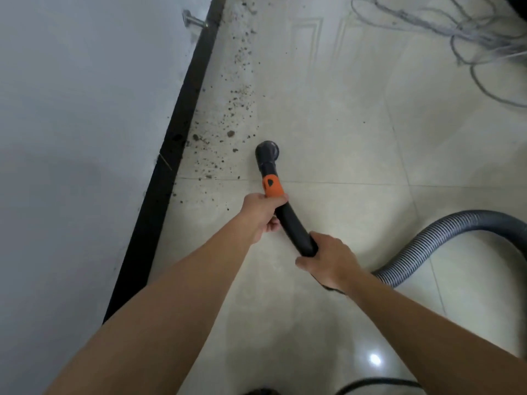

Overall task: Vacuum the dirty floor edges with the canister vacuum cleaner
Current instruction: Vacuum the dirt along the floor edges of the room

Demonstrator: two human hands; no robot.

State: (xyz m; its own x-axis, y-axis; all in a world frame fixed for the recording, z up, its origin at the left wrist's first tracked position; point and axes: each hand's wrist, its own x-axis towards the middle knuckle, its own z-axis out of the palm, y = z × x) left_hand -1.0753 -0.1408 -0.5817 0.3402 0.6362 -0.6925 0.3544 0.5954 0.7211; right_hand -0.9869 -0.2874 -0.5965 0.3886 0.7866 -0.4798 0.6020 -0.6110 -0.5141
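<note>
the tiled floor (342, 115) is seen mostly clean along its near left edge by the black baseboard (182, 115), yet a band of dark dirt (229, 129) is left along that edge to the far end, so most of the task is judged undone. open floor is left around the grey hose (445, 232) at the right, with cables (470, 38) heaped at the far right corner. the black wand (295, 226) is gripped by the curled left hand (261, 213) just below its orange collar (272, 186) and by the curled right hand (328, 260) at its rear, the nozzle (267, 151) being held just beside the dirt.
</note>
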